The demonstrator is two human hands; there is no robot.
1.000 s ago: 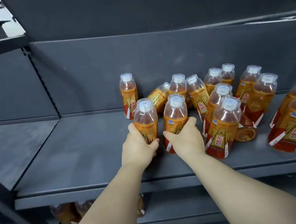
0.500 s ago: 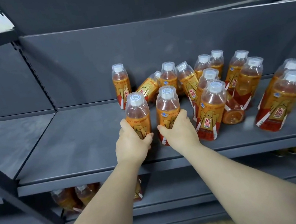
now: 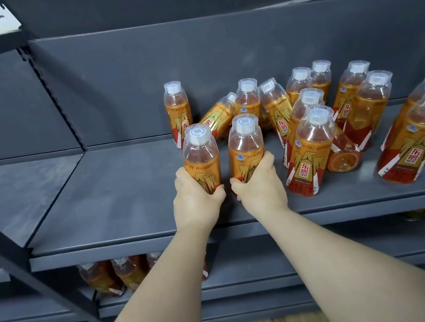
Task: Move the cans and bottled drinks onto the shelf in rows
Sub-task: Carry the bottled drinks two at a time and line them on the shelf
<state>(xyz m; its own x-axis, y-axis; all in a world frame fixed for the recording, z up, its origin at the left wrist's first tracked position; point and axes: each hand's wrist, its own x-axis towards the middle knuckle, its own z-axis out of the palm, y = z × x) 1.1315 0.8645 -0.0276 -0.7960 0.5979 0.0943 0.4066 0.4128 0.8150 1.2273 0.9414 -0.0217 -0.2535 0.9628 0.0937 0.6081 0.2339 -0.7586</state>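
As both forearms reach forward, left hand point(image 3: 197, 203) and right hand point(image 3: 262, 190) each clasp a bottle.

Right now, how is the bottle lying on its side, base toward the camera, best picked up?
Likely round the body of the lying bottle near its base, fingers from above at the front. Its cap end points back among standing bottles, and an upright bottle stands close on its left.
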